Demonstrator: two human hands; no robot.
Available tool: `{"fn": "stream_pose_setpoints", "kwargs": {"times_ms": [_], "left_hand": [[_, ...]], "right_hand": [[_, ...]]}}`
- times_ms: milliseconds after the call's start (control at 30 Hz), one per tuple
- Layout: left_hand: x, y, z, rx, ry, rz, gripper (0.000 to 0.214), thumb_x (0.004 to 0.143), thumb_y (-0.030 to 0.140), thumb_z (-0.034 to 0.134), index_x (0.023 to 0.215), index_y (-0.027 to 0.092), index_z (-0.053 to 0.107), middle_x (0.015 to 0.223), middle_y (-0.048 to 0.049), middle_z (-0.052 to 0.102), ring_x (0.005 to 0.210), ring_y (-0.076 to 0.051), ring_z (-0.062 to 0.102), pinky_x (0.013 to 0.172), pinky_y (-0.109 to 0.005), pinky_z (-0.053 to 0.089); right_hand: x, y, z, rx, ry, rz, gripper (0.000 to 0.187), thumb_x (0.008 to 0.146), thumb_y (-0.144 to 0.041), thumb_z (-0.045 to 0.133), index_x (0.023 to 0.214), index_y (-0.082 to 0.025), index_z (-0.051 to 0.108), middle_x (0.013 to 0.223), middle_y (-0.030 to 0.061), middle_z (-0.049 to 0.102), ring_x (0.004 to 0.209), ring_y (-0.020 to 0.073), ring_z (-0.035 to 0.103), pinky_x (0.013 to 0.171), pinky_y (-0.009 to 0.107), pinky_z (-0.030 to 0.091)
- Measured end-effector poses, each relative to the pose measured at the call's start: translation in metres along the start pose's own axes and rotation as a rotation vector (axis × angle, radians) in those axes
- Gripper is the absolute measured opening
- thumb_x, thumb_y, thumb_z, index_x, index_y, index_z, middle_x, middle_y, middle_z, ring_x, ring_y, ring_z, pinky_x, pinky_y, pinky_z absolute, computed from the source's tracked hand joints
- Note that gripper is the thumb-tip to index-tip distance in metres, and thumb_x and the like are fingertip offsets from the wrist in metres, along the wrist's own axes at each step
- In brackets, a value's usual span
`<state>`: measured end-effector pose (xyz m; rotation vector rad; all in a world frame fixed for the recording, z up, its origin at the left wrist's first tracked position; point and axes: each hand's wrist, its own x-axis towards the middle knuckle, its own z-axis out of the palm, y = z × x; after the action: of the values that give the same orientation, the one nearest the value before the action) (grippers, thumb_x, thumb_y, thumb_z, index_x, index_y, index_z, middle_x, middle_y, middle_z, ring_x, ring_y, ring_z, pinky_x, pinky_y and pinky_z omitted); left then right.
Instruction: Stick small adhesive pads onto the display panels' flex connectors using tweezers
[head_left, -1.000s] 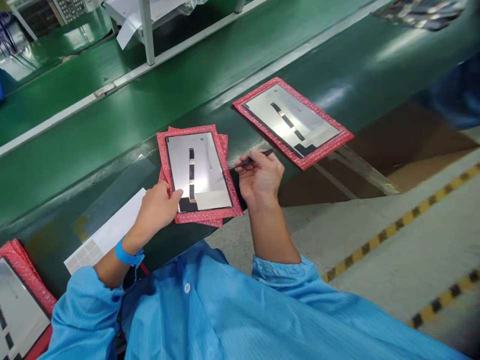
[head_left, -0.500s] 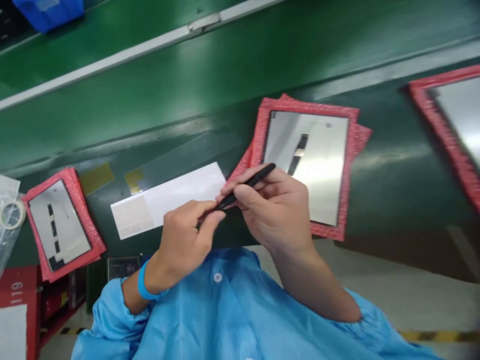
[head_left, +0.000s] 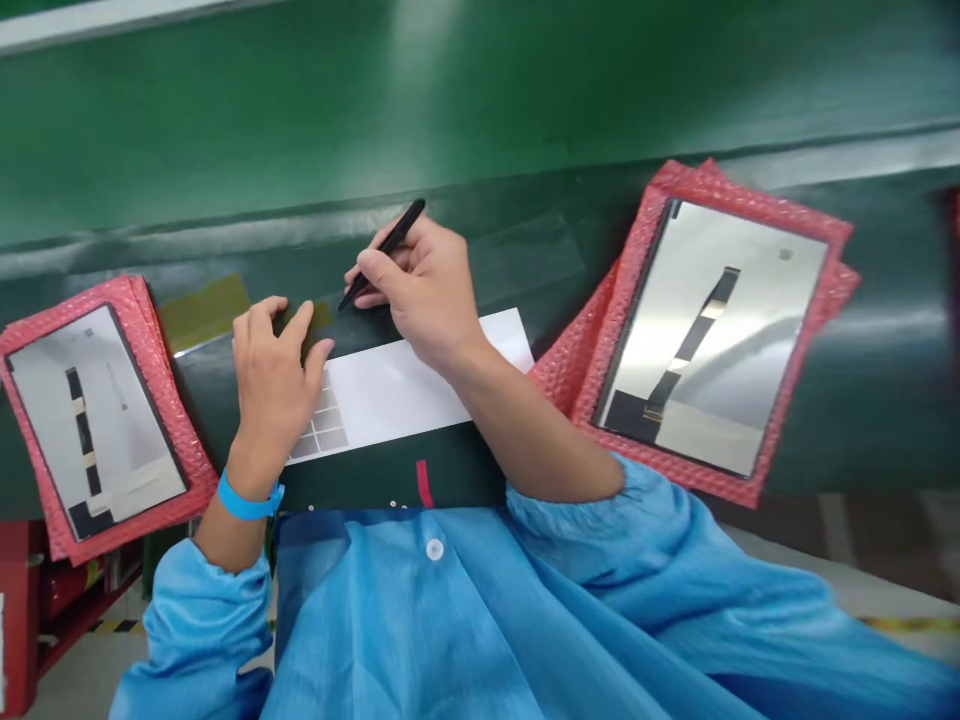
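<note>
While your right hand (head_left: 431,292) is closed on the black pen (head_left: 384,252) in the head view, its tip points down beyond the far edge of the white sheet (head_left: 401,390); can't tell if it touches the bench (head_left: 375,486). Your left hand (head_left: 274,375) has its fingers spread, nothing visibly gripped, over the sheet's left end with the grey squares (head_left: 334,438); can't tell if it presses. Amber film (head_left: 206,312) lies beyond that end. Left panel (head_left: 139,430) and right panel (head_left: 739,340) sit either side of the sheet on pink bubble wrap (head_left: 574,355). Handling, my guess: pen light, stiff, maybe slick; hold it low on the barrel. Sheet looks thin, likely to skid; take it by the edges. Panels probably fragile: rims only.
</note>
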<state>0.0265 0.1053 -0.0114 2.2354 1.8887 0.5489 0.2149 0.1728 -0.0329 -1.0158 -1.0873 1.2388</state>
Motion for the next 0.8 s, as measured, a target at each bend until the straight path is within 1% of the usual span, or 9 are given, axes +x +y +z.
{"fn": "stream_pose_setpoints", "kwargs": {"times_ms": [67, 167, 267, 333, 433, 533, 633, 800], "left_hand": [[-0.003, 0.001, 0.003, -0.002, 0.007, 0.015, 0.042, 0.1, 0.035, 0.072, 0.141, 0.023, 0.074, 0.144, -0.015, 0.062, 0.132, -0.034, 0.056, 0.114, -0.054, 0.05], [-0.007, 0.005, 0.002, -0.028, 0.004, 0.018, 0.043, 0.101, 0.035, 0.073, 0.142, 0.023, 0.072, 0.145, -0.0157, 0.061, 0.132, -0.036, 0.055, 0.115, -0.055, 0.049], [-0.007, 0.008, -0.001, -0.057, -0.01, 0.01, 0.045, 0.1, 0.033, 0.075, 0.143, 0.02, 0.072, 0.146, -0.0179, 0.06, 0.133, -0.038, 0.055, 0.115, -0.056, 0.048], [-0.006, 0.009, -0.002, -0.075, -0.021, 0.005, 0.045, 0.099, 0.032, 0.077, 0.142, 0.019, 0.073, 0.146, -0.0184, 0.06, 0.133, -0.038, 0.055, 0.115, -0.056, 0.048], [-0.006, 0.011, -0.003, -0.089, -0.04, -0.01, 0.045, 0.099, 0.032, 0.077, 0.142, 0.021, 0.072, 0.147, -0.0176, 0.06, 0.134, -0.038, 0.054, 0.115, -0.056, 0.048], [-0.006, 0.012, -0.004, -0.096, -0.046, -0.02, 0.045, 0.099, 0.033, 0.076, 0.142, 0.022, 0.071, 0.149, -0.0171, 0.059, 0.135, -0.038, 0.053, 0.114, -0.058, 0.048], [-0.006, 0.013, -0.005, -0.105, -0.06, -0.026, 0.045, 0.099, 0.032, 0.076, 0.142, 0.023, 0.071, 0.149, -0.0168, 0.058, 0.135, -0.039, 0.053, 0.114, -0.059, 0.048], [-0.004, 0.013, -0.007, -0.144, -0.106, -0.074, 0.041, 0.099, 0.032, 0.072, 0.14, 0.029, 0.071, 0.151, -0.0126, 0.057, 0.138, -0.038, 0.052, 0.117, -0.06, 0.047]], "right_hand": [[-0.003, 0.006, 0.001, -0.058, -0.005, -0.011, 0.044, 0.09, -0.059, 0.09, 0.095, -0.024, 0.063, 0.084, -0.0009, 0.076, 0.07, 0.0135, 0.075, 0.058, 0.02, 0.063], [-0.01, 0.004, 0.0, -0.127, 0.001, -0.036, 0.032, 0.097, -0.048, 0.087, 0.095, -0.024, 0.065, 0.086, -0.002, 0.077, 0.075, 0.0132, 0.077, 0.061, 0.02, 0.064], [-0.015, -0.003, 0.001, -0.174, 0.021, -0.049, 0.024, 0.098, -0.038, 0.086, 0.094, -0.025, 0.067, 0.086, -0.0031, 0.077, 0.079, 0.0141, 0.079, 0.063, 0.021, 0.064], [-0.017, -0.006, 0.002, -0.2, 0.037, -0.054, 0.023, 0.098, -0.036, 0.087, 0.094, -0.025, 0.067, 0.086, -0.0033, 0.077, 0.08, 0.0147, 0.079, 0.063, 0.021, 0.065], [-0.018, -0.008, 0.002, -0.24, 0.046, -0.047, 0.026, 0.097, -0.04, 0.087, 0.094, -0.025, 0.067, 0.086, -0.0027, 0.076, 0.082, 0.0163, 0.08, 0.064, 0.023, 0.066], [-0.017, -0.009, 0.001, -0.278, 0.025, -0.021, 0.031, 0.097, -0.046, 0.087, 0.095, -0.025, 0.066, 0.085, -0.002, 0.076, 0.082, 0.0174, 0.079, 0.065, 0.025, 0.067], [-0.015, -0.011, 0.0, -0.295, -0.01, 0.022, 0.035, 0.096, -0.052, 0.088, 0.096, -0.026, 0.065, 0.086, -0.0019, 0.076, 0.079, 0.0171, 0.078, 0.064, 0.025, 0.066], [-0.01, -0.023, 0.003, -0.296, -0.035, 0.12, 0.042, 0.092, -0.059, 0.09, 0.091, -0.026, 0.064, 0.086, -0.0004, 0.077, 0.075, 0.0188, 0.077, 0.063, 0.028, 0.066]]}}
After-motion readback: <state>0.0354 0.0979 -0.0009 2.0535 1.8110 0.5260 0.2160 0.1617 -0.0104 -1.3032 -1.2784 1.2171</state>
